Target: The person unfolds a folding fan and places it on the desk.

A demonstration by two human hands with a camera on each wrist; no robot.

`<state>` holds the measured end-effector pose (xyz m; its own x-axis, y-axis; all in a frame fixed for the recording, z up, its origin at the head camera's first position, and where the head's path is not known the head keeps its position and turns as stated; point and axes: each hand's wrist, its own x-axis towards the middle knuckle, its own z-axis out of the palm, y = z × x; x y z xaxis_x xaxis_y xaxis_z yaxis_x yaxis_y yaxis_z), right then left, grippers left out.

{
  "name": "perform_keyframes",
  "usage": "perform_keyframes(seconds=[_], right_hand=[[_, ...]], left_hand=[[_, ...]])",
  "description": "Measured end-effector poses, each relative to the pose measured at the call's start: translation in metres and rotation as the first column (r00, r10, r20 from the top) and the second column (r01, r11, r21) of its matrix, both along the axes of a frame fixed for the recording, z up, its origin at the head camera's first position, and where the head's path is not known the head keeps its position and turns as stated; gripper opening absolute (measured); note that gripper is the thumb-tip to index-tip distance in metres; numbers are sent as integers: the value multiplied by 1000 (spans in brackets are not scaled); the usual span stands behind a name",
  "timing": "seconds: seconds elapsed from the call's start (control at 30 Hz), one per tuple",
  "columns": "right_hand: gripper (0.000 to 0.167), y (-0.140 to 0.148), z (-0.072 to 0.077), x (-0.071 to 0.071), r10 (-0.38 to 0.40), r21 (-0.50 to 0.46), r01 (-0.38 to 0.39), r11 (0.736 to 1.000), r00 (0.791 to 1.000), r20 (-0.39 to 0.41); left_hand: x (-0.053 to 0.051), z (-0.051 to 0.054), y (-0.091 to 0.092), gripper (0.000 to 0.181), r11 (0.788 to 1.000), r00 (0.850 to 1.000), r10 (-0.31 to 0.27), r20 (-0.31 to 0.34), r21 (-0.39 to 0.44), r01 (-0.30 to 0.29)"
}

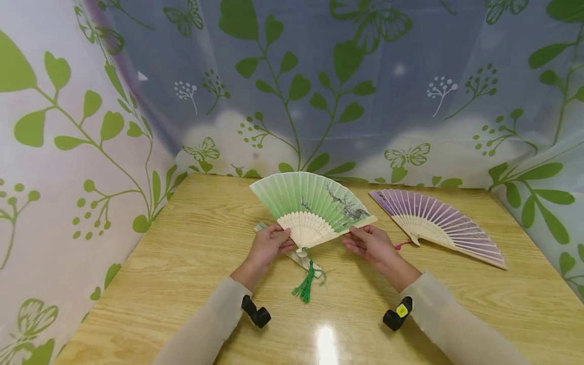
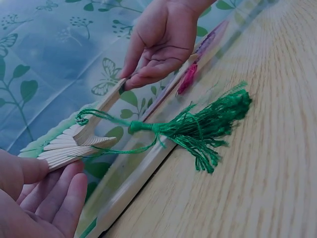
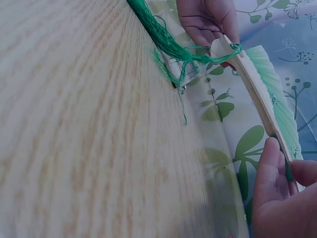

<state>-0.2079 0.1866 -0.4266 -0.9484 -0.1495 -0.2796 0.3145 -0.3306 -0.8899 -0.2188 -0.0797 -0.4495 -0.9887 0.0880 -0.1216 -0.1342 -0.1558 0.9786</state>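
The green fan (image 1: 315,203) is spread open above the table (image 1: 159,263), held up between the two hands. Its pivot points near and its curved rim far; the long axis of the spread runs left to right, the right corner nearer than the left. The left edge slants from the pivot to far left, while the right edge runs right and only a little far. A green tassel (image 1: 306,289) hangs from the pivot toward the near side.

The left hand (image 1: 266,246) pinches the left edge just beside the pivot, thumb on top and fingers underneath. The right hand (image 1: 374,246) pinches the right edge farther out from the pivot, thumb likewise above, fingers below. Both forearms reach in from the near side and slant toward each other, in pale sleeves (image 1: 214,309).

A folded fan (image 1: 297,259) lies on the table partly hidden below the green one, its long axis from far left to near right. On the right lies an open purple fan (image 1: 440,218), its long axis also from far left to near right, with a pink tassel (image 2: 187,79).
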Motion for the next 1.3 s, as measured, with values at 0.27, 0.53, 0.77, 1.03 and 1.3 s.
perform_keyframes(seconds=[0.27, 0.53, 0.77, 1.03, 1.3], right_hand=[[10, -2, 4, 5, -27, -16, 27, 1000, 1000, 2], [10, -5, 5, 8, -84, -36, 84, 996, 996, 0], [11, -5, 8, 14, -103, -75, 101, 992, 994, -21], [17, -4, 11, 27, -121, -106, 119, 987, 993, -14], [24, -8, 21, 46, -155, -201, 153, 968, 988, 4]], left_hand=[[-3, 2, 2, 17, 999, 999, 38, 38, 28, -39], [-8, 8, 5, 23, 993, 992, 99, 80, 53, -103], [-16, 13, 9, 22, 988, 988, 117, 104, 90, -126], [-21, 16, 14, 28, 984, 982, 140, 128, 94, -153], [-28, 20, 21, 14, 975, 976, 151, 158, 141, -174]])
